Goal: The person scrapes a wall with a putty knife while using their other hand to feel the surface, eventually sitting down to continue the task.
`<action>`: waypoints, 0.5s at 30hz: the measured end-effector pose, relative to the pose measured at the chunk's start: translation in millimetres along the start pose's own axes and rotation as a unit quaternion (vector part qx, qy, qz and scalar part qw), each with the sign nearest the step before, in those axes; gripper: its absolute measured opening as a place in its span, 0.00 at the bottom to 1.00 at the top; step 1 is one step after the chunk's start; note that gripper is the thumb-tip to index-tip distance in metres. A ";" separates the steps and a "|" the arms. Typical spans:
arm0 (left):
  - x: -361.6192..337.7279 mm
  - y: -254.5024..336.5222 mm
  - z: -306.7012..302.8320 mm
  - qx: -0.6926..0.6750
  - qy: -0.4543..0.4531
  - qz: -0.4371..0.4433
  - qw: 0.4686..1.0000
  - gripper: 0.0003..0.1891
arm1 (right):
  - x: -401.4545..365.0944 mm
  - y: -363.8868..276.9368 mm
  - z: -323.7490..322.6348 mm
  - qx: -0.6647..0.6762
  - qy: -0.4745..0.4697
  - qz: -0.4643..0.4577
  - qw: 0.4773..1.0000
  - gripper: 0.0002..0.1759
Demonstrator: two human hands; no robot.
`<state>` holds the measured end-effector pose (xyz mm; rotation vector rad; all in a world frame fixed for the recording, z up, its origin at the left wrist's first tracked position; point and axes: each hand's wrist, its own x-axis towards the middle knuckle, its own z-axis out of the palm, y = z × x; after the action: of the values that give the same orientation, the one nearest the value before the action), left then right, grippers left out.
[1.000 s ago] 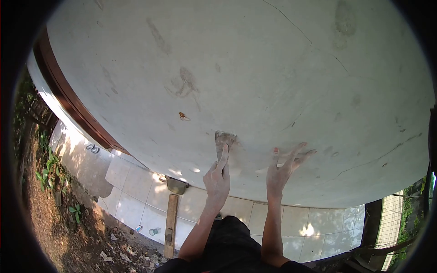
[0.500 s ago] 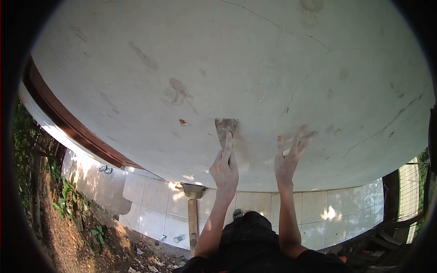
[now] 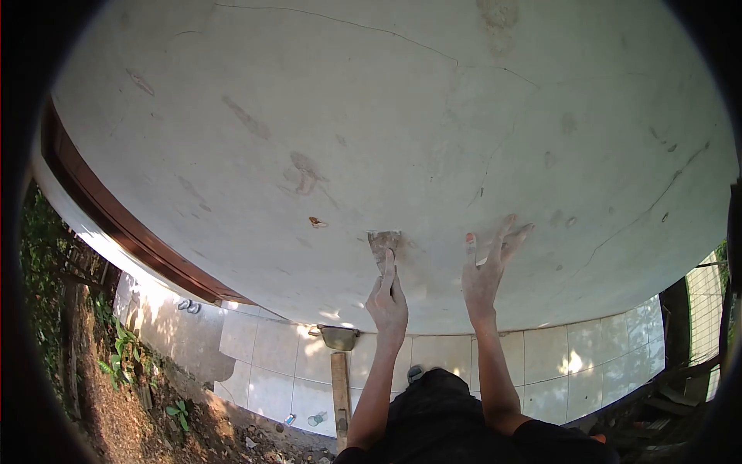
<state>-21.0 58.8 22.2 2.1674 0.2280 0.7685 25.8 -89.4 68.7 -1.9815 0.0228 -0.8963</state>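
Note:
My left hand (image 3: 387, 303) is closed round the handle of a putty knife (image 3: 384, 246), its index finger laid along the blade. The blade's wide edge lies against a pale plastered wall (image 3: 433, 162). To the right, my right hand (image 3: 485, 274) is open, fingers spread toward the wall and dusted with white powder. Whether its fingertips press on the wall is hard to tell. The wall carries thin cracks, brownish smudges and a small chipped spot (image 3: 318, 222) left of the putty knife.
At the wall's foot a green basin (image 3: 338, 337) stands on the tiled floor (image 3: 495, 357), with a wooden plank (image 3: 340, 390) near it. A brown frame (image 3: 147, 247) edges the wall at left. Sandals (image 3: 188, 306), plants (image 3: 124, 348) and rubble lie to the left.
My left hand has drawn the putty knife downward along the wall, toward my body. My right hand stays at nearly the same place, still spread. The view has shifted slightly.

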 end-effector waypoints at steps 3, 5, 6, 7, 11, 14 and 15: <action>25.3 26.3 -14.1 -0.039 0.036 0.052 0.997 0.25 | -3.6 -1.4 0.9 -0.002 -0.001 0.003 1.000 0.44; 22.1 23.5 -19.1 -0.027 0.026 0.053 0.998 0.25 | -2.7 -4.7 0.5 -0.005 0.002 0.011 1.000 0.44; 22.8 22.4 -20.4 -0.019 0.017 0.060 0.998 0.25 | -2.5 -4.7 0.4 -0.002 0.005 0.010 1.000 0.44; 16.3 16.8 -18.3 -0.018 0.018 0.067 0.997 0.25 | -3.6 -2.7 -0.9 0.002 -0.002 0.008 1.000 0.45; 2.7 4.8 -7.7 0.003 -0.012 0.014 1.000 0.28 | -3.1 -2.9 -1.4 0.015 -0.007 0.009 1.000 0.45; 4.4 12.4 -11.1 0.004 0.003 0.022 1.000 0.30 | -2.4 -3.3 0.8 0.013 0.003 0.008 1.000 0.45; 3.2 12.2 -14.2 0.009 0.000 0.023 1.000 0.30 | -3.9 -4.1 1.4 0.014 0.001 0.014 1.000 0.45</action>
<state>-28.1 61.1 39.6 2.1962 0.1848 0.7946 22.5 -84.6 69.2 -1.9497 0.0393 -0.8751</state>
